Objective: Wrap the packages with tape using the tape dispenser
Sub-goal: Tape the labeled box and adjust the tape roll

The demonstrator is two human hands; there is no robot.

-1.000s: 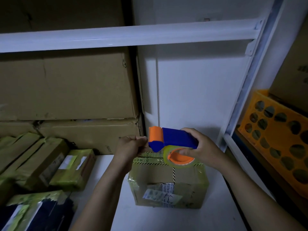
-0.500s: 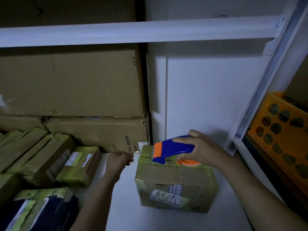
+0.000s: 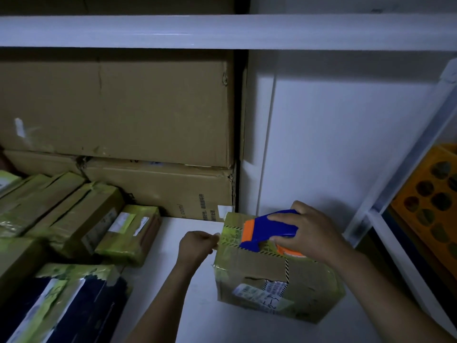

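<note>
The package (image 3: pixel 277 276) sits on the white shelf (image 3: pixel 188 280), right of the stacked parcels (image 3: pixel 81 219), and the blue and orange tape dispenser (image 3: pixel 267 231) lies on its top. The right hand (image 3: pixel 309 233) is wrapped around the dispenser and hides most of the tape roll. The left hand (image 3: pixel 197 246) is closed at the package's left top edge; the dim light hides whether it pinches a tape end.

Bare white shelf (image 3: pixel 188 315) runs open between the taped parcels (image 3: pixel 103 233) on the left and the package (image 3: pixel 277 283) (right of centre). Far side is blocked by 2 stacked cartons (image 3: pixel 128 134); an upper shelf board (image 3: pixel 222 30) caps headroom.
</note>
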